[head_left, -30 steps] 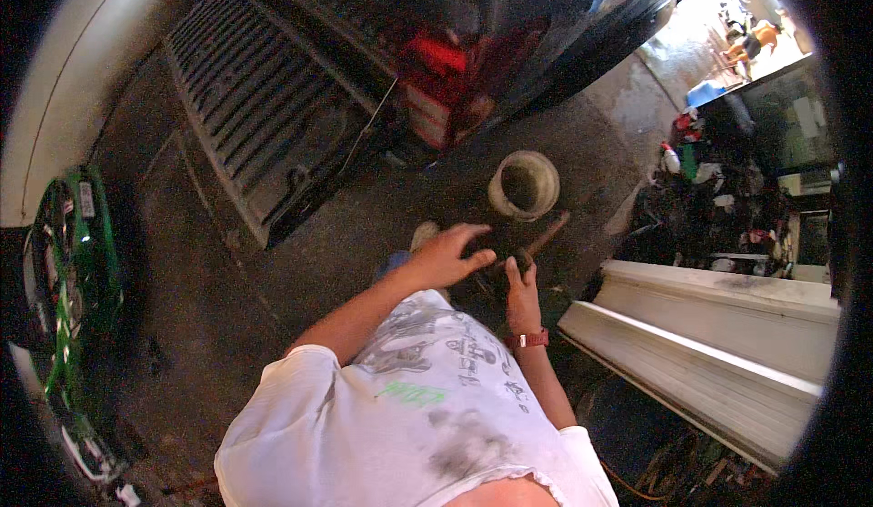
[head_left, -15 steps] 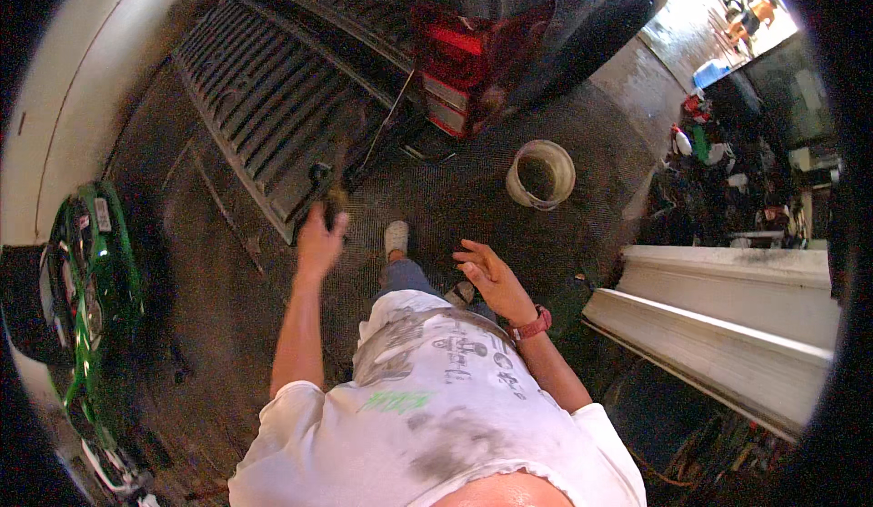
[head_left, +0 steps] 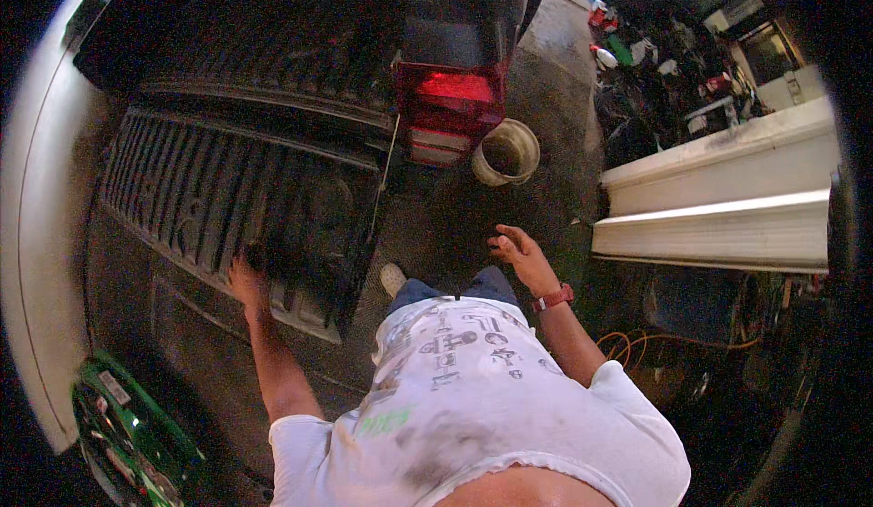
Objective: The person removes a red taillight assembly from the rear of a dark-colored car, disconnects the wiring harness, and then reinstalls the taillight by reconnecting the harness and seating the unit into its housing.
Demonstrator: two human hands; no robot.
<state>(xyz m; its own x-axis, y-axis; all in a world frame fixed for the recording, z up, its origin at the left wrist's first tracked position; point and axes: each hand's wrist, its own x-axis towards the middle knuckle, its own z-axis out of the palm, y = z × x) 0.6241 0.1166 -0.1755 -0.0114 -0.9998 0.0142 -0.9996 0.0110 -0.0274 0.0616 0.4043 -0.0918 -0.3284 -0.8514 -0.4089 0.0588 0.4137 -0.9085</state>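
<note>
The person's left hand [head_left: 245, 281] is over the near edge of the lowered, ribbed tailgate [head_left: 168, 175]. Its fingers sink into shadow against a dark lump [head_left: 257, 255]; I can't tell whether they grip it, nor what it is. The dimness also swallows the tailgate's right part, and the truck bed beyond it is mostly black.

The right hand [head_left: 522, 254] hangs over the dark floor, fingers loosely bent and apart, with nothing visible in them. Beyond it stands a pale bucket [head_left: 487, 174], its left side partly covered by the red tail light [head_left: 455, 87]; its inside is too dark to read. One light shoe [head_left: 392, 278] shows. At near left, a glossy green part [head_left: 123, 393] runs into the black rim of the view.
</note>
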